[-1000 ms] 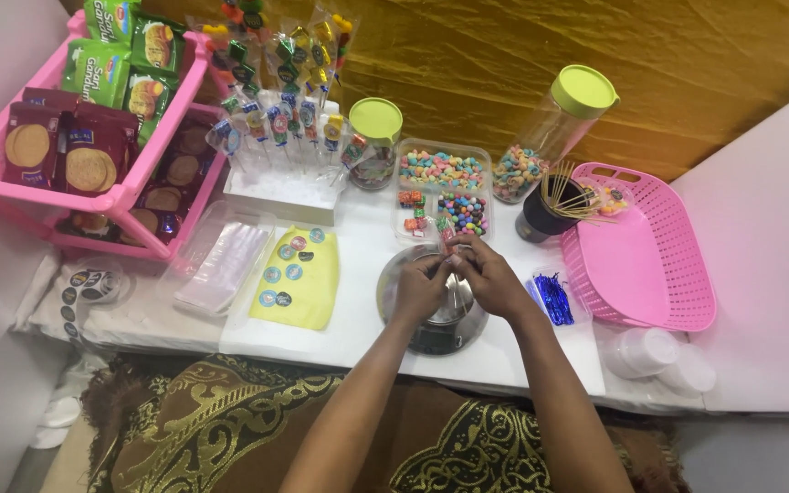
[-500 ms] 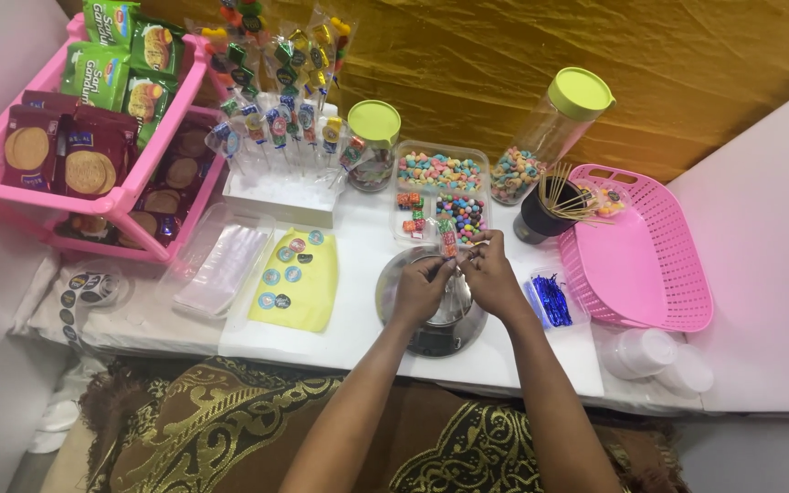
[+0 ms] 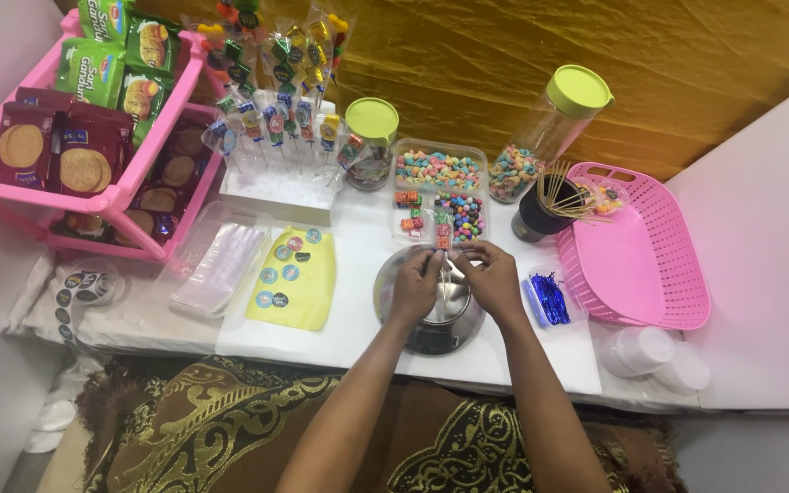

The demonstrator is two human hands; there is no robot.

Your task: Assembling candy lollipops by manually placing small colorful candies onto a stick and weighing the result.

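Both my hands meet at the middle of the frame over the round metal scale [image 3: 431, 324] — my left hand [image 3: 415, 288] and right hand [image 3: 493, 281] pinch a thin skewer of coloured candies [image 3: 443, 239] between their fingertips. Just above it lies the clear tray of sweets [image 3: 438, 170]. Farther up stand two green-lidded jars [image 3: 372, 141] — the pink basket [image 3: 650, 256] sits at right.

The round scale [image 3: 431, 315] has a shiny metal top. The pink basket [image 3: 646, 251] is perforated matt plastic; the candy jars [image 3: 550, 132] are clear glossy plastic with smooth yellow-green lids. Thin wooden skewers [image 3: 561, 194] stand in a dark cup. The worktop [image 3: 358, 315] looks smooth, white and matt. Behind hangs wrinkled golden cloth [image 3: 504, 55] with a sheen
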